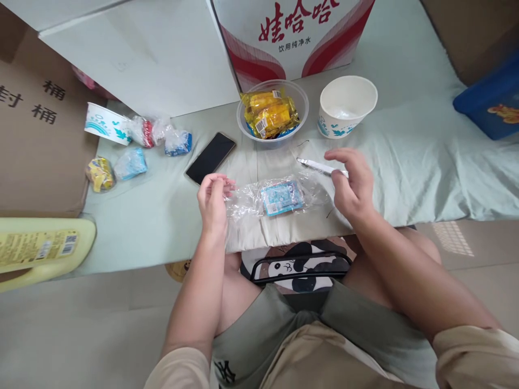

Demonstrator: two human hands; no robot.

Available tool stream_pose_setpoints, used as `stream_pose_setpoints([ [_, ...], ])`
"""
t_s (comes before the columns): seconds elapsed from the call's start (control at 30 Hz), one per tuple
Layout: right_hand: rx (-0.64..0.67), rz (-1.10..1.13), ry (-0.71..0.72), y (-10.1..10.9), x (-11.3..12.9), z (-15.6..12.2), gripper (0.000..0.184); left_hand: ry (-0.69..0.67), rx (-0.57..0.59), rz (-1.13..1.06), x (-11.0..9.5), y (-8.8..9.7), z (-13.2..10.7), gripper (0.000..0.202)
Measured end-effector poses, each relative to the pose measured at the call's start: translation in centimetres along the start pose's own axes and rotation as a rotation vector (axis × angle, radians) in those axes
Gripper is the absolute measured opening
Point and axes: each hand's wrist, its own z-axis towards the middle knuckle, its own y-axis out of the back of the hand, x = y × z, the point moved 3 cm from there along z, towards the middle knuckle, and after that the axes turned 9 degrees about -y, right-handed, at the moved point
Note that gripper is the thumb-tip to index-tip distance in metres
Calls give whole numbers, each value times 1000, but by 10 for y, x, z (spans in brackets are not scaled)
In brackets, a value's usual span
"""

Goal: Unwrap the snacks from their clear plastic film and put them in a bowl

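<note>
The small blue printed packet [288, 195] lies on the pale green cloth [162, 227] on my side of the clear plastic bowl [303, 108], loose in crinkled clear film [245, 201]. Slack and slick, that film could skid or bunch if pulled or pressed, taking the packet with it. The packet's long axis runs roughly crosswise before me, its right end angled slightly away, toward the bowl's side; I can't tell which end is its top. My left hand [213, 202] is at the film's left end, fingers loosely curled; I can't tell whether they pinch it. My right hand [352, 183], nearer me and right of the bowl, seems to clamp a slim white tool [318, 165], perhaps a craft knife, with my index finger lifted off. If that dark tip is a blade, so light a hold could let it slip and nick packet or fingers. The smartphone [211, 158] lies left of the bowl, and a white paper tub [335, 128] stands just right of it.
</note>
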Motion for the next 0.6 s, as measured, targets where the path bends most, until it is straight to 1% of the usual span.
stream_pose_setpoints([
  [0.03, 74, 16, 75, -2, 4, -3, 31, -79, 74, 22, -2, 0, -1, 26],
  [0.1, 246, -11, 224, -9, 10, -12, 34, -193, 273, 133, -2, -3, -4, 39],
  [0.13, 311, -52, 280, -13, 13, -16, 35, -219, 360, 213, 1, -5, -6, 44],
  [0.17, 349, -99, 317, -17, 14, -20, 32, -223, 423, 290, 4, -7, -7, 45],
  [0.2, 363, -139, 341, -19, 15, -23, 25, -210, 459, 351, 8, -8, -8, 41],
  [0.23, 361, -159, 356, -20, 16, -24, 18, -182, 472, 387, 12, -8, -7, 35],
  [0.27, 348, -154, 365, -19, 18, -25, 16, -146, 467, 396, 16, -8, -6, 28],
  [0.33, 344, -77, 375, -14, 24, -26, 18, -72, 425, 364, 22, -7, -4, 21],
  [0.37, 372, -12, 375, -11, 27, -26, 18, -53, 390, 344, 23, -5, -3, 21],
  [0.4, 429, 64, 365, -8, 30, -26, 18, -53, 357, 329, 23, -4, -1, 22],
  [0.43, 517, 137, 339, -6, 32, -26, 17, -68, 342, 321, 22, -2, -1, 25],
  [0.47, 631, 197, 299, -6, 34, -27, 18, -93, 358, 323, 20, -1, -1, 29],
  [0.53, 865, 228, 201, -8, 34, -29, 23, -150, 477, 347, 15, -2, -3, 42],
  [0.57, 945, 200, 161, -9, 33, -29, 27, -165, 550, 367, 13, -3, -5, 48],
  [0.6, 985, 153, 133, -11, 30, -29, 30, -163, 609, 387, 12, -4, -6, 49],
])
